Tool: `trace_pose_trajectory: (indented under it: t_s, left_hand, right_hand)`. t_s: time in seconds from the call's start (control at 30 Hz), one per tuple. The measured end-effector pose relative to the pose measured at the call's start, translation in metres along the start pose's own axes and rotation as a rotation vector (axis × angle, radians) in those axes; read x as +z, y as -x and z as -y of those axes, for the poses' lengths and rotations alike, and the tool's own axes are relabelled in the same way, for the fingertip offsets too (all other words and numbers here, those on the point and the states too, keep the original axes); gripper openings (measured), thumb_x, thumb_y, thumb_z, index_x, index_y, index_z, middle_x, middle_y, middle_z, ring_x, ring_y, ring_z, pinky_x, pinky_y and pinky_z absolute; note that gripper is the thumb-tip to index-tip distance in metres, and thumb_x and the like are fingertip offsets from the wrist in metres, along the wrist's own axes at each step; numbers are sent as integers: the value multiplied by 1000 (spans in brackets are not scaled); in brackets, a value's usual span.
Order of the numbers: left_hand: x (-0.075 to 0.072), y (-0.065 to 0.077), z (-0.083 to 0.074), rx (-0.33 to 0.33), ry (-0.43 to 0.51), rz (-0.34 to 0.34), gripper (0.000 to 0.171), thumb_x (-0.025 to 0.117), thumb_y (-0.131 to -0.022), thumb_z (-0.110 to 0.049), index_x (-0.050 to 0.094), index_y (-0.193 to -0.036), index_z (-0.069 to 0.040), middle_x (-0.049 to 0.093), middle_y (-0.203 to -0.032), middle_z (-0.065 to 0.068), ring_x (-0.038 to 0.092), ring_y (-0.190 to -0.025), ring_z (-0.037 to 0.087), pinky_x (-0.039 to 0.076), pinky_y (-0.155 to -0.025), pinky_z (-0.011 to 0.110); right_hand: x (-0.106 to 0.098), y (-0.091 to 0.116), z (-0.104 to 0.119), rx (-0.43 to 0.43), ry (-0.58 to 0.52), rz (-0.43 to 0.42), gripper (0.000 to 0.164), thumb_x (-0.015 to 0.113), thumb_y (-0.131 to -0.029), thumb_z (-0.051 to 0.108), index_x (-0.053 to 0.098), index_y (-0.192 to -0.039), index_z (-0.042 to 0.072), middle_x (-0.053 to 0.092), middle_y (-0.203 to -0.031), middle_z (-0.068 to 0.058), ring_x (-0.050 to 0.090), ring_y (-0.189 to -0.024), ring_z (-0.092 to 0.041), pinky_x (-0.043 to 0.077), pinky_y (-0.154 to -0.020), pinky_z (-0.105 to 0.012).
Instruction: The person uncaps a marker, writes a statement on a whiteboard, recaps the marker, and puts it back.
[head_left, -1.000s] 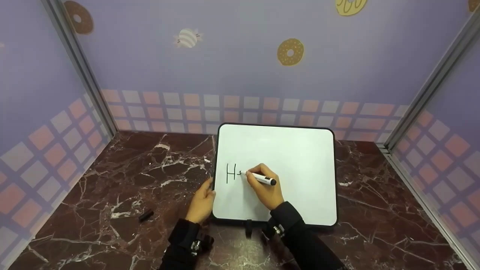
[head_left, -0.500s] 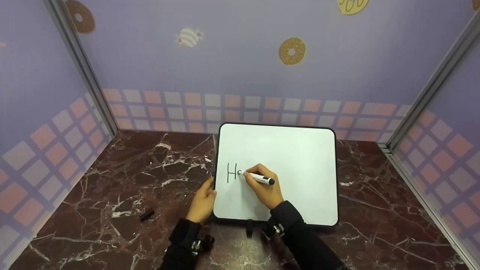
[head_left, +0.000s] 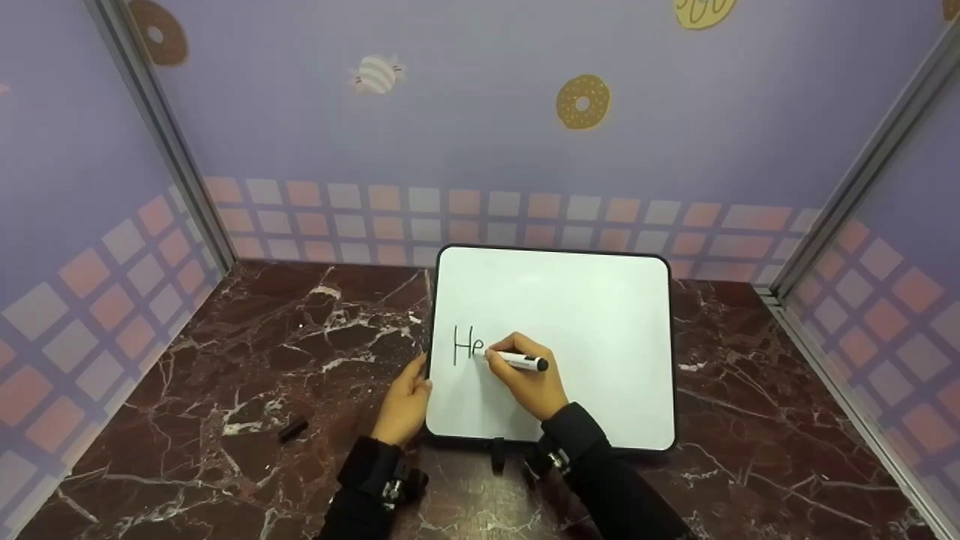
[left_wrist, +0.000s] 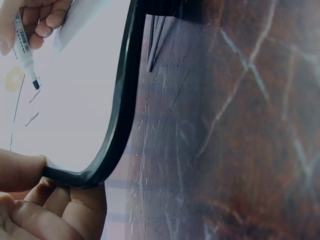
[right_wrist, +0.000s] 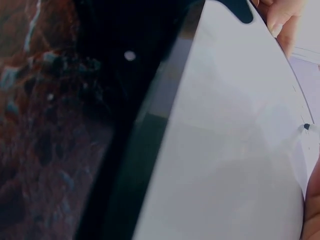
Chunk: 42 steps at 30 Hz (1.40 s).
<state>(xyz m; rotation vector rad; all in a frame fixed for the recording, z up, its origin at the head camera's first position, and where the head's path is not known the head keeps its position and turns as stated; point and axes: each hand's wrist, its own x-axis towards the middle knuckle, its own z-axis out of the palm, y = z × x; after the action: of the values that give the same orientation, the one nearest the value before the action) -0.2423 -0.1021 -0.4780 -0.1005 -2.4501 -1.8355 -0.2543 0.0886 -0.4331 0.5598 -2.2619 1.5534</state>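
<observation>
A whiteboard (head_left: 585, 315) with a black frame stands tilted back on the table, "He" written in black at its left side. My right hand (head_left: 534, 379) pinches a white whiteboard marker (head_left: 523, 361) with a black end, its tip right at the end of the "e". In the left wrist view the marker (left_wrist: 24, 45) shows its black nib and a barcode. My left hand (head_left: 403, 405) grips the board's left edge, thumb on the front and fingers behind the frame (left_wrist: 75, 177). The right wrist view catches only part of the right hand (right_wrist: 314, 200) at its edge.
A black marker cap (head_left: 292, 430) lies on the dark red marbled table (head_left: 187, 465), left of the left hand. A black foot (head_left: 498, 456) sticks out below the board. Purple walls (head_left: 480, 135) with printed donuts enclose the table at the back and sides.
My right hand has moved the marker slightly, turning a short stroke beside the "H" into an "e". The left hand stays on the board's edge.
</observation>
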Motion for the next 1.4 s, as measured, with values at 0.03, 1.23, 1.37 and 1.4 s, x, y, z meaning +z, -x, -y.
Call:
trace_pose_trajectory:
  t_s: [0.03,1.23,1.37,1.4]
  left_hand:
    - [0,0,0,1,4,1,49,41,-91,1,30,-139,7,31,-139,34,34,-127,44,30,-105,50]
    - [0,-1,0,-21,-34,-10,47,41,-92,-1,33,-138,4,35,-136,35,36,-126,44,31,-104,52]
    - [0,0,-1,-9,-33,-9,47,41,-91,-1,34,-137,5,36,-135,35,37,-125,45,32,-103,52]
    - [0,0,-2,-4,-31,-8,47,41,-91,-1,34,-137,5,36,-135,35,37,-125,45,32,-103,52]
  right_hand:
    - [0,0,0,-1,-3,1,4,64,-84,8,65,-81,4,68,-83,-6,56,-64,-9,45,-56,-22]
    - [-14,4,-1,-16,-1,-3,5,64,-84,6,64,-79,6,66,-77,-4,52,-59,-7,43,-54,-21]
    - [-15,4,-2,-24,-35,-19,6,64,-84,7,64,-81,2,66,-78,-5,54,-61,-8,44,-55,-21]
    - [-16,4,-3,-21,-43,-25,6,64,-85,7,63,-82,2,66,-78,-6,54,-62,-8,45,-55,-21]
